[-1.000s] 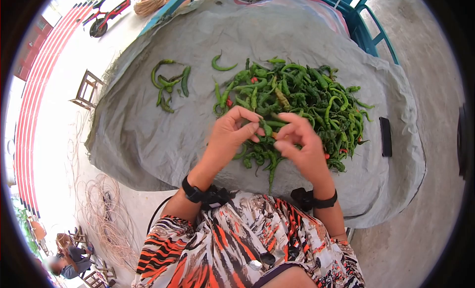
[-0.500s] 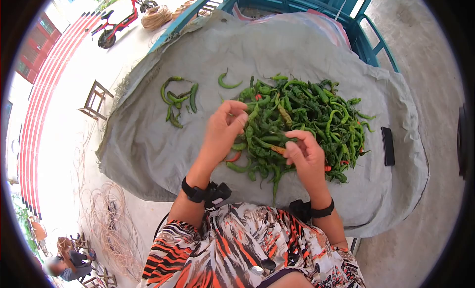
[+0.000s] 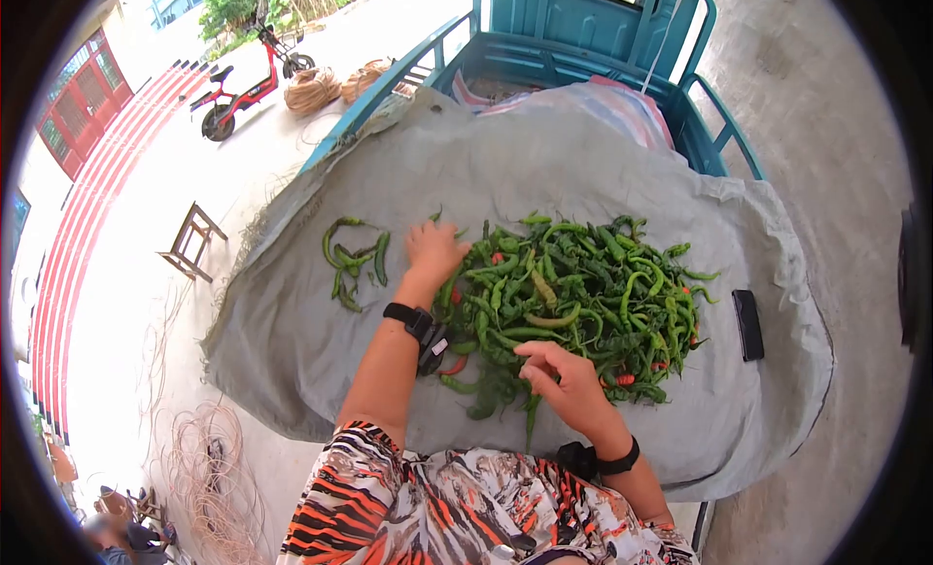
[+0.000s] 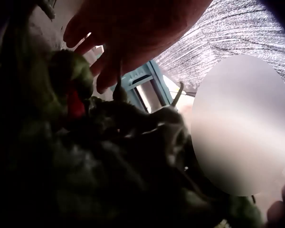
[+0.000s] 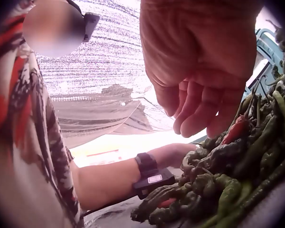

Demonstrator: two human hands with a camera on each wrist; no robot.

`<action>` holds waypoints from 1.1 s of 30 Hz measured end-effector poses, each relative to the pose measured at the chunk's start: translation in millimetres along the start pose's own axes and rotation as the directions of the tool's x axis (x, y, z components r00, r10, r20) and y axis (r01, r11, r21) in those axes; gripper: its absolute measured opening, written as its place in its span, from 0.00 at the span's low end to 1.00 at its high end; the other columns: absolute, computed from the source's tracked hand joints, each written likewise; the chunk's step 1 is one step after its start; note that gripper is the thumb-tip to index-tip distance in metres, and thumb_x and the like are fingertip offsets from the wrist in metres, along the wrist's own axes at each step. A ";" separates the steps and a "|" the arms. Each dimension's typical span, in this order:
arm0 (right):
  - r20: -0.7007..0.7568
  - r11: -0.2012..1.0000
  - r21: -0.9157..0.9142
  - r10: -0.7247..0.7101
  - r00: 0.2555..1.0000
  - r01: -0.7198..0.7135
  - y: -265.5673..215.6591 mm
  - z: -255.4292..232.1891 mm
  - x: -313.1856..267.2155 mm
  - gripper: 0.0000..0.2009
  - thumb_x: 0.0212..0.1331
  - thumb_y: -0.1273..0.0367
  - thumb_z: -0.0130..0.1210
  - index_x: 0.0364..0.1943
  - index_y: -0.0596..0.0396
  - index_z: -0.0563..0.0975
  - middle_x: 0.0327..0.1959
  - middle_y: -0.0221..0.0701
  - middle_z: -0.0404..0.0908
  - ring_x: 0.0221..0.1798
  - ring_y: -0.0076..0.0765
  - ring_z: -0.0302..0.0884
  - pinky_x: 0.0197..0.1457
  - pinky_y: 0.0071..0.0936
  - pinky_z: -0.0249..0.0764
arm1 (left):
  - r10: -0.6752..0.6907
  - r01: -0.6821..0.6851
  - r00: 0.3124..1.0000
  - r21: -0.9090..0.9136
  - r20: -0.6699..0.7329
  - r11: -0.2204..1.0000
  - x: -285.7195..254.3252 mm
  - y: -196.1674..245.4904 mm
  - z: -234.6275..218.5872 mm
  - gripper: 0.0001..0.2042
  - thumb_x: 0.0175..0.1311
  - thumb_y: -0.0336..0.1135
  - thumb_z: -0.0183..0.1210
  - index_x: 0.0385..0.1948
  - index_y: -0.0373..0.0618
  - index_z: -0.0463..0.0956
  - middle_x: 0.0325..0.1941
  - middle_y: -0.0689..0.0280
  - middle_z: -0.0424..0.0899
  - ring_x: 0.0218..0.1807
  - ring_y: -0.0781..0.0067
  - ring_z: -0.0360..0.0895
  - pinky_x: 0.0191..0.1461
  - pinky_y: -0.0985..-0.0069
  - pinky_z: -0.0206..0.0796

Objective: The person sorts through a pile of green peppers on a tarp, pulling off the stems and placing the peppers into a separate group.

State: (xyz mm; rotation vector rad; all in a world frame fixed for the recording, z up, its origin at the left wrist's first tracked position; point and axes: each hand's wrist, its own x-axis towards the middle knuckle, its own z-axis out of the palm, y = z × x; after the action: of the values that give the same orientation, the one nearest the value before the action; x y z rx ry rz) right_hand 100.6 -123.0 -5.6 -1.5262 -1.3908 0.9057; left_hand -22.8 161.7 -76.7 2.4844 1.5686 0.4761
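Observation:
A large heap of green chili peppers (image 3: 593, 293), with a few red ones among them, lies on a grey cloth (image 3: 292, 371). My left hand (image 3: 434, 251) reaches past the heap's far left side, fingers pointing forward over a lone curved pepper (image 3: 435, 215), whose ends show beyond the hand. In the left wrist view the fingers (image 4: 104, 71) extend loosely behind dark peppers. My right hand (image 3: 566, 378) hovers above the heap's near edge, its fingers loosely bent with nothing between them, as the right wrist view also shows. Below it, some peppers (image 3: 496, 395) look blurred.
A small group of peppers (image 3: 350, 259) lies apart on the left of the cloth. A black phone (image 3: 747, 325) rests at the right. Behind stands a blue cargo bed (image 3: 583, 55). A wooden stool (image 3: 194, 241) and a red scooter (image 3: 248, 94) are off to the left.
My left hand has moved from the heap forward to the lone pepper. The right hand has drawn a little left and nearer me, its fingers looser. The head view has tilted up.

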 end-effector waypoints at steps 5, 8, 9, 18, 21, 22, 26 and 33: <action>-0.027 0.996 -0.059 -0.062 0.998 0.061 3.6 0.4 -1.8 0.12 0.66 0.73 0.57 0.52 0.56 0.79 0.35 0.29 0.83 0.32 0.20 0.77 0.37 0.20 0.74 | -0.033 0.033 0.999 0.006 0.043 0.999 12.9 -1.4 13.3 0.15 0.56 0.40 0.63 0.44 0.47 0.83 0.53 0.47 0.75 0.57 0.44 0.71 0.59 0.53 0.66; -0.027 0.997 -0.069 -0.049 0.998 0.047 1.8 0.5 -1.7 0.12 0.65 0.72 0.57 0.51 0.56 0.80 0.34 0.30 0.84 0.32 0.21 0.78 0.37 0.22 0.75 | 0.030 -0.028 0.995 -0.022 0.100 0.999 19.4 -14.3 24.0 0.14 0.56 0.41 0.63 0.42 0.47 0.83 0.53 0.46 0.74 0.55 0.43 0.72 0.58 0.53 0.66; -0.028 0.996 -0.072 -0.057 0.998 0.054 0.7 0.1 -1.3 0.12 0.65 0.72 0.57 0.51 0.56 0.80 0.34 0.30 0.84 0.32 0.21 0.78 0.37 0.23 0.75 | 0.073 -0.066 0.994 -0.074 0.084 0.995 21.6 -22.0 30.9 0.14 0.56 0.41 0.64 0.41 0.47 0.83 0.52 0.46 0.74 0.54 0.44 0.72 0.57 0.53 0.67; 0.017 0.998 -0.069 0.005 1.000 -0.004 -0.6 1.1 0.3 0.12 0.63 0.69 0.58 0.50 0.51 0.80 0.47 0.38 0.84 0.47 0.45 0.82 0.51 0.34 0.77 | 0.094 0.085 0.944 -0.507 0.317 0.858 20.5 -13.3 10.8 0.18 0.58 0.49 0.68 0.42 0.46 0.82 0.44 0.55 0.73 0.47 0.56 0.74 0.49 0.62 0.69; 0.009 0.998 -0.069 0.006 1.000 -0.005 2.5 1.4 -0.6 0.12 0.62 0.69 0.58 0.50 0.51 0.81 0.45 0.38 0.84 0.46 0.45 0.83 0.50 0.34 0.77 | 0.195 0.141 0.908 -0.708 0.372 0.692 13.9 -16.1 19.8 0.19 0.58 0.49 0.69 0.42 0.45 0.82 0.47 0.54 0.74 0.49 0.55 0.76 0.51 0.62 0.69; -0.003 0.998 -0.063 -0.014 1.000 0.014 3.6 1.5 -0.9 0.12 0.63 0.71 0.58 0.50 0.53 0.80 0.41 0.35 0.84 0.40 0.37 0.81 0.45 0.29 0.76 | 0.237 0.110 0.915 -0.767 0.327 0.632 8.4 -11.8 19.1 0.19 0.57 0.49 0.70 0.42 0.44 0.82 0.49 0.51 0.75 0.51 0.52 0.76 0.53 0.61 0.69; -0.026 0.998 -0.025 -0.051 0.998 0.050 7.3 1.5 -3.7 0.11 0.65 0.74 0.57 0.51 0.57 0.80 0.37 0.31 0.84 0.31 0.20 0.78 0.36 0.21 0.76 | 0.287 -0.111 0.940 -0.629 0.184 0.769 0.4 -0.3 14.9 0.14 0.60 0.41 0.68 0.44 0.46 0.80 0.42 0.59 0.77 0.49 0.62 0.74 0.50 0.67 0.67; -0.058 0.999 -0.023 -0.049 0.997 0.048 8.5 -3.3 -4.3 0.10 0.66 0.75 0.56 0.49 0.59 0.80 0.39 0.31 0.84 0.33 0.20 0.79 0.37 0.21 0.76 | 0.314 -0.226 0.949 -0.674 0.009 0.703 -10.1 11.3 3.8 0.11 0.55 0.35 0.69 0.37 0.46 0.78 0.38 0.58 0.77 0.44 0.53 0.72 0.48 0.62 0.66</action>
State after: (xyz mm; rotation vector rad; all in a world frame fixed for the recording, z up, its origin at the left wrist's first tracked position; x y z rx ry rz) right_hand 106.3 -127.8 -12.3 -1.5166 -1.3935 0.8131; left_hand -15.9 147.8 -78.7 2.1012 0.7646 0.7521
